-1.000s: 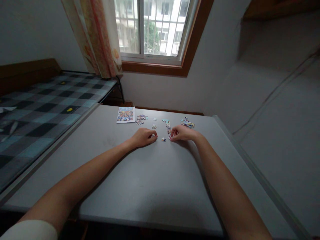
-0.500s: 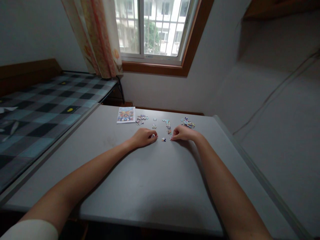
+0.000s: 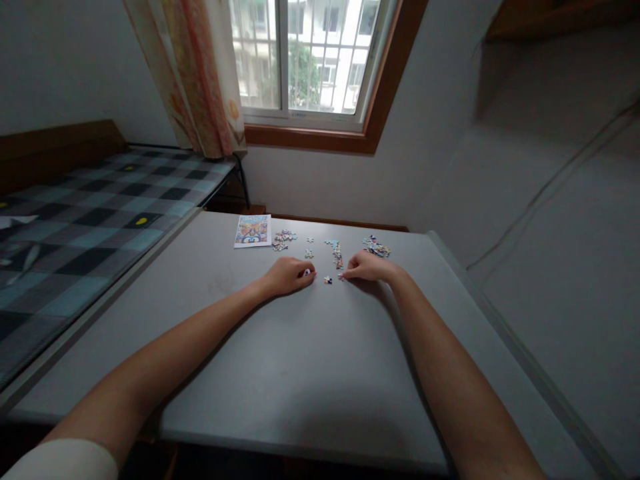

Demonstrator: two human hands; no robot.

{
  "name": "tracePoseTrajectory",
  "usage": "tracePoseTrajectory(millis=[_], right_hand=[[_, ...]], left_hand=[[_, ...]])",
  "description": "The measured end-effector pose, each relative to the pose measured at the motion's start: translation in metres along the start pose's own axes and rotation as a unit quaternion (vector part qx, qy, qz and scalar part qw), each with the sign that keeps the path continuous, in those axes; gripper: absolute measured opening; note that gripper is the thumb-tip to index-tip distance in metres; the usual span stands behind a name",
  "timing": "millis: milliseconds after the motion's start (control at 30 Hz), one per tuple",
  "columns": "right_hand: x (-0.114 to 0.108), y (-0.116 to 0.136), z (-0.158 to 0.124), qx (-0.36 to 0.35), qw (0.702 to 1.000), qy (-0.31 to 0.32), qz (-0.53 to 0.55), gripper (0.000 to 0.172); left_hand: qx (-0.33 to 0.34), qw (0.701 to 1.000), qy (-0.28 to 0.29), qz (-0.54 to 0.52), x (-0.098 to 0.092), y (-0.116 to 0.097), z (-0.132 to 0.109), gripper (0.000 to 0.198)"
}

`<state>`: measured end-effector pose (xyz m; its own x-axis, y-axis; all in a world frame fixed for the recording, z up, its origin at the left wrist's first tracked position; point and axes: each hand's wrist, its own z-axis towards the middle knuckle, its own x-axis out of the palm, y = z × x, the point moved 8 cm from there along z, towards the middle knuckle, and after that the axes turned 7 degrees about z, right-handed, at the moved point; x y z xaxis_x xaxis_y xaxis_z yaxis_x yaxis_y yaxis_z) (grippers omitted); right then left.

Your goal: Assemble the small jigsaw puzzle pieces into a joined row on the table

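Note:
My left hand (image 3: 287, 275) rests on the table with its fingers curled together, and a white and dark jigsaw piece (image 3: 307, 273) shows among them. Opposite it, my right hand (image 3: 367, 266) pinches a small jigsaw piece (image 3: 341, 277) at its fingertips, down at the table surface. Between the hands lies a small dark, white and orange puzzle bit (image 3: 328, 281), touched by neither. Just beyond my right fingertips is a joined strip of puzzle (image 3: 338, 255), bent at its far end. Loose pieces (image 3: 309, 254) lie beyond my left hand.
Two heaps of jigsaw pieces lie farther back, a left heap (image 3: 285, 236) and a right heap (image 3: 377, 247). A printed picture sheet (image 3: 253, 231) lies at the far left of the grey-white table (image 3: 280, 373). A bed with a checked cover (image 3: 150, 193) adjoins the table's left side.
My right fingers have drawn slightly back to the right, and more of the piece at their tips shows. My left hand has stayed in place.

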<state>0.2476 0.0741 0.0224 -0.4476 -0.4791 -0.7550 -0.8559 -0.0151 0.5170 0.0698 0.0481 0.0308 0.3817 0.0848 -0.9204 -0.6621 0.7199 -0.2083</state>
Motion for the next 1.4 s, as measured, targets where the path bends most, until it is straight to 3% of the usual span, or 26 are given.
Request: tracePoseTrajectory(millis=[367,1267,1333,1400], right_hand=[[0.004,-0.002,0.003,-0.036,0.995,0.029,0.091,0.032],[0.004,0.002,0.002,-0.058,0.994,0.035,0.086,0.032],[0.000,0.004,0.003,-0.076,0.992,0.010,0.098,0.031],[-0.013,0.006,0.004,-0.108,0.985,-0.074,0.109,0.030]], left_hand=[[-0.002,1.000,-0.003,-0.001,-0.002,-0.001,0.000,0.024],[-0.003,1.000,-0.001,-0.008,-0.003,-0.003,-0.001,0.026],[-0.003,1.000,-0.002,-0.007,-0.002,-0.003,-0.001,0.026],[-0.025,1.000,-0.019,0.003,-0.003,0.002,-0.001,0.025]])
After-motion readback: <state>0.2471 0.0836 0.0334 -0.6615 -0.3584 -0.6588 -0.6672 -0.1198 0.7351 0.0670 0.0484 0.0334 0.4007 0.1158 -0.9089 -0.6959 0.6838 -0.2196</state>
